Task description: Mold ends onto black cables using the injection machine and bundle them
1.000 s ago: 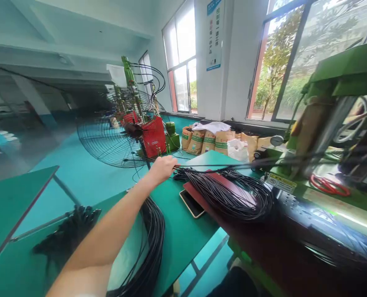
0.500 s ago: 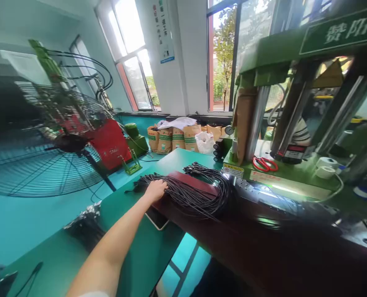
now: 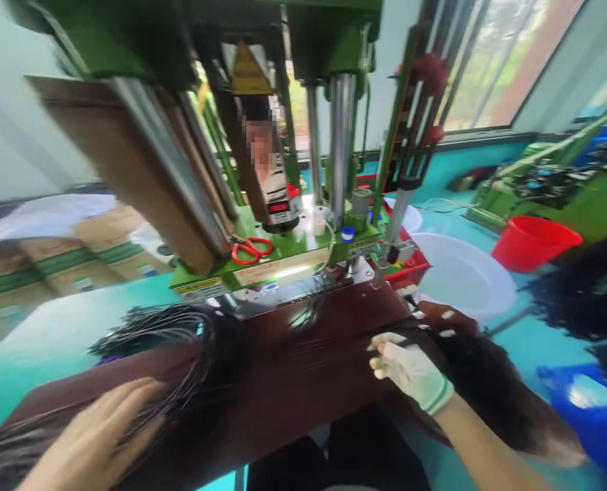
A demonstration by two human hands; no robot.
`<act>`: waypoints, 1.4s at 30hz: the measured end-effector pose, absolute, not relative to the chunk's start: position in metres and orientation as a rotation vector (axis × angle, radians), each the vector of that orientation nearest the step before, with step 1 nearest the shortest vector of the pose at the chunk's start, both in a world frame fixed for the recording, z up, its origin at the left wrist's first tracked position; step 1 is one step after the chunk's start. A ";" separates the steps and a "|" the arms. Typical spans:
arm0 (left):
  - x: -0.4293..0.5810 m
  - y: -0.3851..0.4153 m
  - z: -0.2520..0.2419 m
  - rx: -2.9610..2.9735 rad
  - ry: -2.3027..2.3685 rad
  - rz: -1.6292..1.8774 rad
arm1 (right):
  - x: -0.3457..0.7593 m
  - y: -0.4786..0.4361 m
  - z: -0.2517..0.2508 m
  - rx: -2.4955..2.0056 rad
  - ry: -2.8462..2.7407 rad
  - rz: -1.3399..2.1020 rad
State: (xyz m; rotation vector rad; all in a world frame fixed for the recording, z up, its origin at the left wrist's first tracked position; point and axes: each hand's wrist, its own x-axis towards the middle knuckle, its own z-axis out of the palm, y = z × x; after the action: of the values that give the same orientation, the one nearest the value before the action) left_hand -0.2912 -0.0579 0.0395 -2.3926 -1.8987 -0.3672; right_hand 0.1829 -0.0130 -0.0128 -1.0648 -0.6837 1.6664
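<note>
My left hand [image 3: 99, 429], bare and smeared by motion, is low at the left with its fingers stretched out. It is over the edge of a bundle of thin black cables [image 3: 198, 361] lying on the dark red board [image 3: 283, 389]. My right hand [image 3: 410, 372] wears a white glove with a green cuff edge. Its fingers are curled at the board's right side, around what looks like a thin black cable; blur hides the exact grip. Further black cable strands [image 3: 308, 314] lie near the press's front edge.
A green press [image 3: 277, 262] with steel columns stands ahead, red-handled scissors [image 3: 252, 250] on its base. A red tray [image 3: 408, 269], a white tub [image 3: 457, 279] and a red bucket [image 3: 536, 242] are at the right. Paper sacks [image 3: 114, 252] line the left wall. A person is partly visible behind the press.
The view has swung right, bringing the press to the middle. My left hand, earlier on the cable bundle, now appears lower left with fingers extended. My gloved right hand has come into view.
</note>
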 end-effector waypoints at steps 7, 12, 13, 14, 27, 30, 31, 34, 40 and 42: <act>-0.075 -0.006 0.028 -2.814 -1.277 -0.242 | 0.187 -0.007 -0.010 -0.937 -0.443 1.864; -0.023 0.014 0.012 -2.814 -1.209 -0.100 | 0.209 -0.018 -0.002 -1.132 -0.661 2.080; -0.021 0.016 0.009 -2.812 -1.191 -0.108 | 0.216 -0.021 0.001 -1.229 -0.776 2.074; -0.020 0.016 0.007 -2.807 -1.177 -0.123 | 0.225 -0.025 0.004 -1.346 -0.910 2.007; -0.019 0.017 -0.002 -2.823 -1.136 -0.188 | 0.288 0.000 -0.002 -1.504 -2.587 -0.204; -0.018 0.016 0.001 -2.832 -1.160 -0.166 | 0.288 0.008 0.003 -1.398 -2.629 -0.214; -0.018 0.016 0.002 -2.834 -1.163 -0.162 | 0.289 0.010 0.005 -1.370 -2.611 -0.212; -0.019 0.016 0.003 -2.842 -1.169 -0.139 | 0.296 0.017 0.012 -1.323 -2.557 -0.238; -0.016 0.022 0.004 -2.826 -1.210 -0.051 | 0.307 0.025 0.005 -1.315 -2.465 -0.127; -0.011 0.026 0.006 -2.814 -1.236 0.036 | 0.308 0.024 0.002 -1.375 -2.315 -0.127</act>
State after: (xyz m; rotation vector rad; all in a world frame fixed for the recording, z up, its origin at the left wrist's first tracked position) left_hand -0.0107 0.0260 0.0055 -2.8138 -1.2361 0.0364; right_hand 0.3085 0.0236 0.0022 -1.3753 -2.3151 -0.1268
